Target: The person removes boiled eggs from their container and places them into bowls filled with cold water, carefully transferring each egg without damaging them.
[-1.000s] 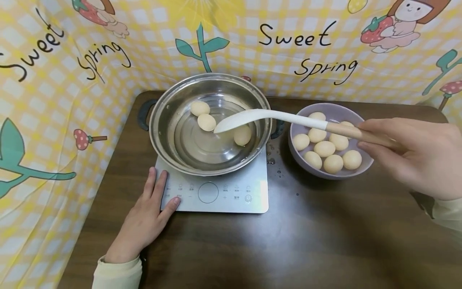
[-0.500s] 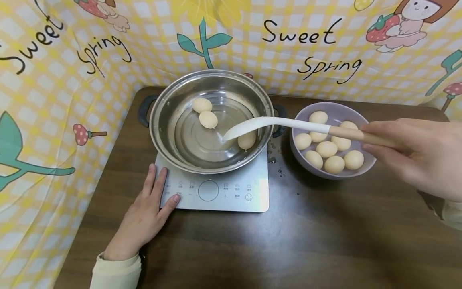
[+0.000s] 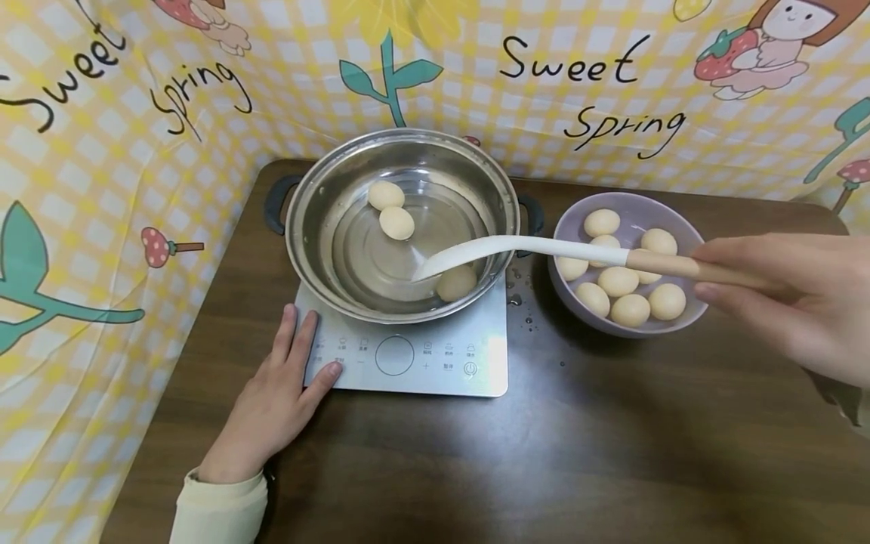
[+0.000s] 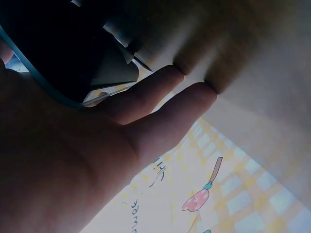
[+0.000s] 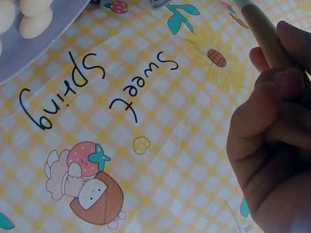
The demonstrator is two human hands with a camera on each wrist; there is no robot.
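My right hand (image 3: 802, 302) grips the wooden handle of a white cooking spoon (image 3: 516, 244). In the right wrist view, curled fingers (image 5: 255, 109) wrap that handle. The spoon's head dips into water in a steel pot (image 3: 299, 249), beside an egg (image 3: 457, 283) at the pot's front right, which it partly covers. Two more eggs (image 3: 397, 224) lie touching toward the back left. The pot stands on a white induction cooktop (image 3: 442, 381). My left hand (image 3: 268, 404) rests at the cooktop's left edge, fingers straight, thumb on its front panel. The left wrist view is dark.
A lilac bowl (image 3: 584, 321) with several eggs (image 3: 630, 310) stands right of the pot, beneath the spoon's handle. Water drops (image 3: 515, 300) lie between them on the brown table (image 3: 544, 468). Checked cloth (image 3: 462, 98) hangs behind and at the left.
The spoon's head has moved toward the front of the pot. The egg beside it has shifted slightly forward and left over the last half second. My left hand has stayed in place.
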